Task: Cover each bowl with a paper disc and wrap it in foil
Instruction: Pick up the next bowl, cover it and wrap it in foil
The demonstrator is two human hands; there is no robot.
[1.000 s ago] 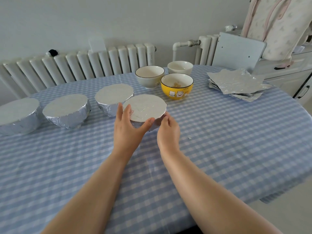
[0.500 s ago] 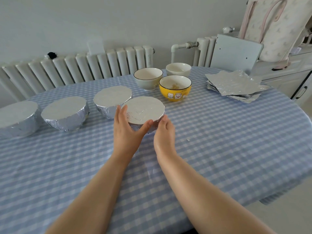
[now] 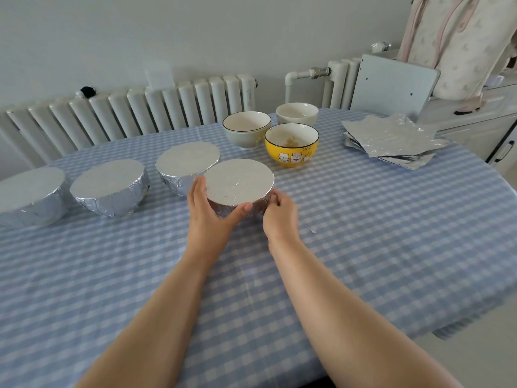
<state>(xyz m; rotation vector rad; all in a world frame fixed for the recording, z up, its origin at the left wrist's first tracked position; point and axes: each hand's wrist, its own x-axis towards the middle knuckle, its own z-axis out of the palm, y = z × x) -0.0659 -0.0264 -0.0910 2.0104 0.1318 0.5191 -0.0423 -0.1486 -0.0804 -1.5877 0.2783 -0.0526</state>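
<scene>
A foil-wrapped bowl [image 3: 240, 182] stands mid-table on the blue checked cloth. My left hand [image 3: 208, 212] cups its near left side, thumb along the front rim. My right hand [image 3: 280, 217] presses the foil at its right side, fingers curled. Three more foil-wrapped bowls [image 3: 187, 163], [image 3: 109, 184], [image 3: 29, 193] line up to the left. Behind stand uncovered bowls: a yellow one with cats [image 3: 291, 144], a pale green one [image 3: 246, 128] and a white one [image 3: 297, 113]. A stack of foil sheets [image 3: 391, 140] lies at the far right.
The round table [image 3: 391, 233] drops off at the right and near edges. Radiators [image 3: 134, 110] run along the wall behind it. A grey chair back [image 3: 394, 86] and a white cabinet [image 3: 475, 119] stand at the back right. A tiny foil scrap [image 3: 313, 231] lies beside my right hand.
Both hands stay on the nearest wrapped bowl. My right hand has shifted a little round its right side and its fingers have curled against the foil.
</scene>
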